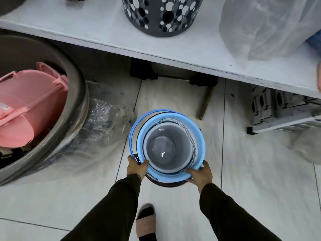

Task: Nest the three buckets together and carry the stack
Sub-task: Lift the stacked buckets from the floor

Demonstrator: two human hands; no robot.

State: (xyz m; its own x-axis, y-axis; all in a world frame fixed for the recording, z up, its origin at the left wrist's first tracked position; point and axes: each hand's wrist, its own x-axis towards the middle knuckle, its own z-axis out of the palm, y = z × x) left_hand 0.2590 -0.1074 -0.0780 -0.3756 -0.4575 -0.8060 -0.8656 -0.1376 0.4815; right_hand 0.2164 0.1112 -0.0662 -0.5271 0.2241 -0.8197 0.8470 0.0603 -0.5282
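The left hand is curling around the near-left rim of the blue bucket, thumb lying over the top edge and the other fingers wrapping underneath out of sight. The right hand is gripping the near-right rim in the same way, thumb pressing on the blue lip, fingers tucking below. Both hands are closing firmly on the stack, which is hanging above the pale tiled floor in front of the person. Inside the blue bucket a grey bucket is sitting nested, its thin white handle lying along the right side, and under the blue rim a dark bucket is showing only as a sliver near the wrists. The blue handle is arching round the far-left side. Dark sleeves are reaching down from both wrists, and a sandalled foot is standing below the stack. To the left, a big grey tub is holding pink plastic ware. A white shelf is carrying a spotted basket.
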